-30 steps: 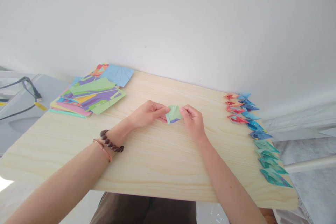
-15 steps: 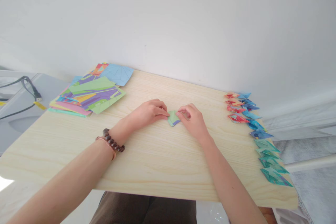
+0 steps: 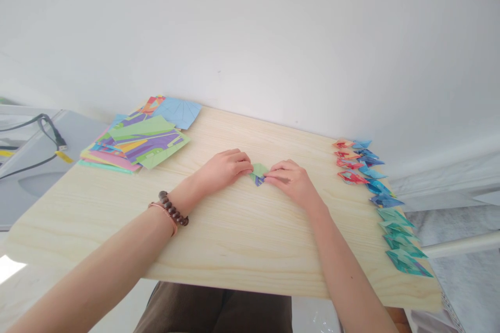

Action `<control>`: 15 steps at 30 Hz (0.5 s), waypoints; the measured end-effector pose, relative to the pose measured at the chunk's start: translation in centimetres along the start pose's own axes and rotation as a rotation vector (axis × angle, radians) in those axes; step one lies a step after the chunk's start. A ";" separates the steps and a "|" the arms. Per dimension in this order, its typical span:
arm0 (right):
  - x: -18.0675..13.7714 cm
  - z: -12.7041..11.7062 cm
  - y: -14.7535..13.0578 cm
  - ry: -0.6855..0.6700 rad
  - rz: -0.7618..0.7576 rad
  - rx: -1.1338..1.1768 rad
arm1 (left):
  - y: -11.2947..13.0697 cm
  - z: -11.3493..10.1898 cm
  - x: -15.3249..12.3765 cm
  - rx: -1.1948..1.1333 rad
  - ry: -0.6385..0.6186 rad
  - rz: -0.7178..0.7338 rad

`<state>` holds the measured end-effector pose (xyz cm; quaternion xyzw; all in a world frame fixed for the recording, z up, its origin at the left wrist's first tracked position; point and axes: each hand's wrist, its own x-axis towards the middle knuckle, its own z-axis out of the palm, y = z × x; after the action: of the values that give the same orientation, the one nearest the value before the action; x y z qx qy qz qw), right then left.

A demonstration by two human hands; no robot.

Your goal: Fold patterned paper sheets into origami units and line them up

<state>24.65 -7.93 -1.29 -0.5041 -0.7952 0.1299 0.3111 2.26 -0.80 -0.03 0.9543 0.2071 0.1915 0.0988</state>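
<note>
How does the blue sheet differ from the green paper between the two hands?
The blue sheet is spread open and larger; the green paper is folded and smaller. The blue sheet lies untouched; the green paper is between the left hand and the right hand. Both look like paper.

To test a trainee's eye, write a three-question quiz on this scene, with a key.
1. Which hand touches the small paper in the middle of the table? a) left only; b) right only; c) both.
2. True or false: the beads are on the right wrist.
3. Fill in: of the folded pieces at the right, those nearest the person are ____.

Key
1: c; left hand and right hand both touch it.
2: False; the beads are on the left one.
3: green.
</note>
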 end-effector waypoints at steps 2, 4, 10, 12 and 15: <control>0.0 0.1 -0.2 0.009 0.016 -0.001 | 0.3 0.0 -0.1 0.024 -0.003 0.002; -0.1 0.3 -0.4 0.018 0.041 0.001 | 0.5 0.0 -0.2 0.044 0.004 0.005; -0.1 1.0 -1.3 0.034 0.104 -0.015 | 0.9 0.6 -0.3 0.097 0.040 -0.063; -0.1 1.2 -1.4 0.041 0.105 -0.028 | 1.0 0.7 -0.3 0.118 0.042 -0.073; -0.1 1.3 -1.5 0.045 0.108 -0.029 | 1.1 0.8 -0.4 0.122 0.044 -0.057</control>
<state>22.83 -8.55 -1.56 -0.5535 -0.7615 0.1234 0.3140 2.63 -2.07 -0.59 0.9478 0.2477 0.1966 0.0414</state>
